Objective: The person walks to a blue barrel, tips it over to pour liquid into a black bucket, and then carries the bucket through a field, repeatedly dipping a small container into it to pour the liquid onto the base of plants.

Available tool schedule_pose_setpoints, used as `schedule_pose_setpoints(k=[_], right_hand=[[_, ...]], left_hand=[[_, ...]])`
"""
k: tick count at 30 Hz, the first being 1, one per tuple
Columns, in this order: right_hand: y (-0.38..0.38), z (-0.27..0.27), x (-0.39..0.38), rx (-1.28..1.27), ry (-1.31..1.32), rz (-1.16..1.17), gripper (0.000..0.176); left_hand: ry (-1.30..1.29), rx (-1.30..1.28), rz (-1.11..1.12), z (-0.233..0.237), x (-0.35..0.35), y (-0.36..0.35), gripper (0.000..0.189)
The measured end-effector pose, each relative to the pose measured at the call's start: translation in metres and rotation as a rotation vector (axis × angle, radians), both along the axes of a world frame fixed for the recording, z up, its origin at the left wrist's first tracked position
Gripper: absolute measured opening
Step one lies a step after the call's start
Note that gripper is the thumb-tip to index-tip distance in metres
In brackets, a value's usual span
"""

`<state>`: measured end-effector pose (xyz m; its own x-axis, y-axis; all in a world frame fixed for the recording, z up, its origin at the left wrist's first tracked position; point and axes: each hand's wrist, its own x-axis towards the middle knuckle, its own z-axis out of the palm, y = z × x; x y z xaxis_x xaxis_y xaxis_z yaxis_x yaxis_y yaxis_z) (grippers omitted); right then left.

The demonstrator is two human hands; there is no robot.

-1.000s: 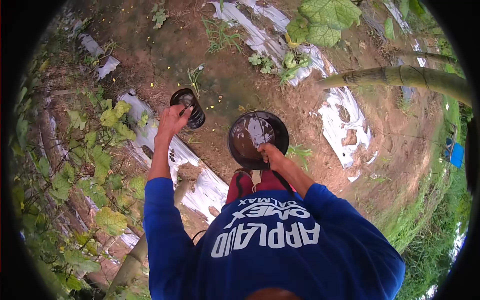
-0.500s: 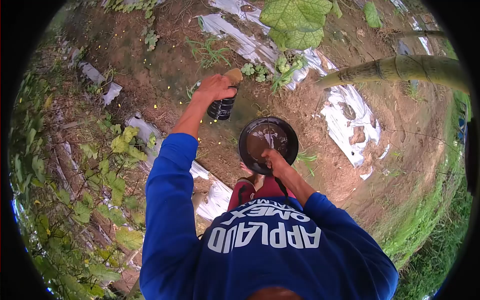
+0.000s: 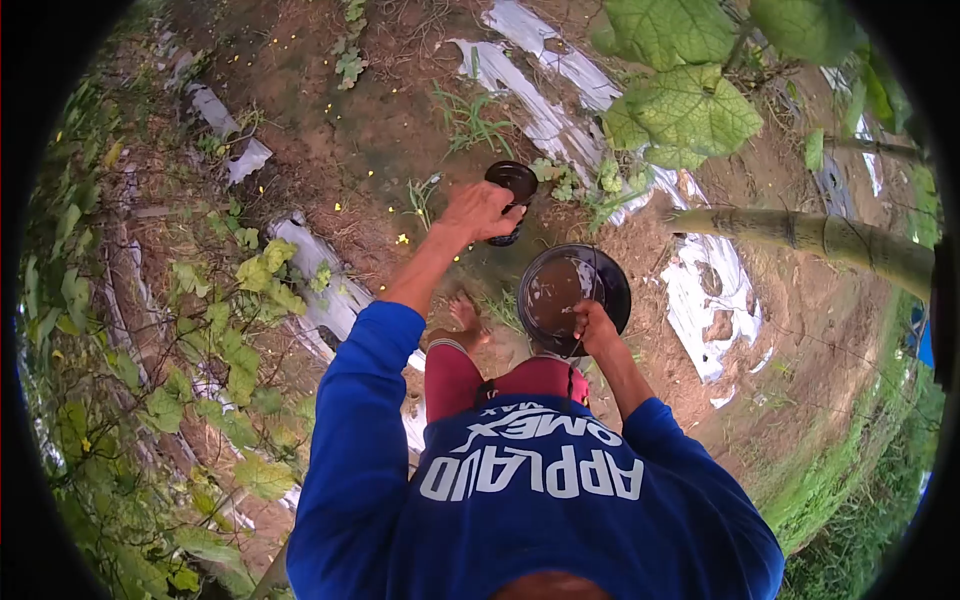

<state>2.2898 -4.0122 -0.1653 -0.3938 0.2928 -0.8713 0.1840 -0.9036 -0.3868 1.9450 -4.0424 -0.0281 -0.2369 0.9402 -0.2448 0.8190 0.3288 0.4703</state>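
Observation:
My left hand (image 3: 475, 212) is wrapped round a small black ribbed container (image 3: 513, 178). Its round dark mouth faces up toward me, and my fingers cover much of its side. In my right hand (image 3: 595, 328) is the thin handle of a black bucket (image 3: 619, 285), which hangs in front of my legs. Muddy brown water (image 3: 560, 295) with pale reflections fills much of the bucket. The container is apart from the bucket, up and to its left.
Broad leaves (image 3: 690, 105) hang close at the upper right, above a thick bamboo pole (image 3: 800, 230). Torn white plastic sheeting (image 3: 705, 290) lies on the brown soil. Leafy vines (image 3: 235, 370) grow on the left. My bare foot (image 3: 468, 318) is on the ground below my left hand.
Brown water was at the tilted container's mouth; now the container is turned upward with no water spilling. My left hand has moved right, nearer the bucket. One foot has come into view.

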Motion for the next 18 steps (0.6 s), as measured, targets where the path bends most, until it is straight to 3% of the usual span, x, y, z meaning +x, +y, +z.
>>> schedule_pose_setpoints(k=[6,7,8,10,16,18], right_hand=[[0.032,0.020,-0.097,-0.057,-0.116,-0.016,0.019],[0.045,0.019,-0.106,-0.195,0.005,0.045,0.019],[0.051,0.024,-0.132,-0.174,0.002,0.078,0.019],[0.045,0.043,-0.159,-0.045,-0.247,0.010,0.020],[0.061,0.063,-0.296,-0.069,-0.186,-0.051,0.017],[0.057,0.072,-0.348,-0.049,-0.184,0.001,0.016]], left_hand=[[-0.096,0.396,0.211,-0.018,-0.082,-0.091,0.029],[-0.131,0.379,0.235,-0.019,-0.103,-0.108,0.028],[-0.127,0.403,0.267,-0.019,-0.131,-0.121,0.028],[-0.155,0.367,0.318,-0.023,-0.162,-0.165,0.031],[-0.208,0.162,0.436,-0.026,-0.294,-0.271,0.035],[-0.118,0.055,0.486,-0.026,-0.333,-0.297,0.033]])
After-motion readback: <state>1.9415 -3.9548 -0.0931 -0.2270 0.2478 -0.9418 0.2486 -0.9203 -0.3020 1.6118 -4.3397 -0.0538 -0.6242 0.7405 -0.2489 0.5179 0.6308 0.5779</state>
